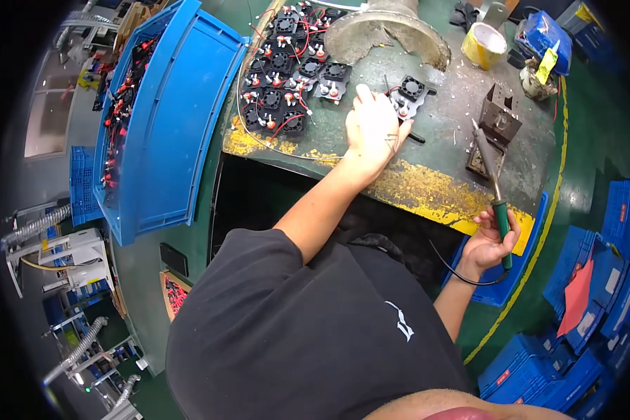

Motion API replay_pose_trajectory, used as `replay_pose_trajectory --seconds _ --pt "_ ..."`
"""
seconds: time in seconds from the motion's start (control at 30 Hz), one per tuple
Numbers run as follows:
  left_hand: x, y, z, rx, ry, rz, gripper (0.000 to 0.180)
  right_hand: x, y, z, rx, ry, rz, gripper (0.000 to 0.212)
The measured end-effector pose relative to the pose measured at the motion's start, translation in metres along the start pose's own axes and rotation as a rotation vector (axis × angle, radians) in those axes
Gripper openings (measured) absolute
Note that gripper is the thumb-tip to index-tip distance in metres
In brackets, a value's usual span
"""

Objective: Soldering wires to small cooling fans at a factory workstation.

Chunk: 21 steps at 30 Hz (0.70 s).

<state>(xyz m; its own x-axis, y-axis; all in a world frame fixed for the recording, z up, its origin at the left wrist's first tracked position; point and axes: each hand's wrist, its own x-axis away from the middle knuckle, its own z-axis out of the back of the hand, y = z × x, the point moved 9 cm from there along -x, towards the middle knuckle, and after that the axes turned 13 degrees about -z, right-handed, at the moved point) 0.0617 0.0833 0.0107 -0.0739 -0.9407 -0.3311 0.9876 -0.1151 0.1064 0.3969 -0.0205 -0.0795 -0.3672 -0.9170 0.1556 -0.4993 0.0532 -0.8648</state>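
We've got our right hand curled loosely round the green-handled soldering iron. Fan assembly sits just right of our part-open left hand; can't tell if we're gripping it.

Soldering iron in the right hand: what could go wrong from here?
1. If the soldering iron is hot, which the picture cannot show, its bare tip could burn the left hand, which is at the small fan unit, should the two meet.
2. The cord loops by the wrist of the right hand; it might snag and tug the iron.
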Motion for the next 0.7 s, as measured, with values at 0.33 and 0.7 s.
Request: replay_pose_trajectory --seconds 0.33,0.7 --pt "-0.001 -0.012 0.026 0.190 0.073 -0.078 0.050 0.002 0.002 0.003 -0.103 0.026 -0.048 0.048" --pt "0.015 -0.089 0.128 0.395 0.182 0.034 0.053 0.000 0.003 0.002 -0.109 -0.033 -0.115 0.049"
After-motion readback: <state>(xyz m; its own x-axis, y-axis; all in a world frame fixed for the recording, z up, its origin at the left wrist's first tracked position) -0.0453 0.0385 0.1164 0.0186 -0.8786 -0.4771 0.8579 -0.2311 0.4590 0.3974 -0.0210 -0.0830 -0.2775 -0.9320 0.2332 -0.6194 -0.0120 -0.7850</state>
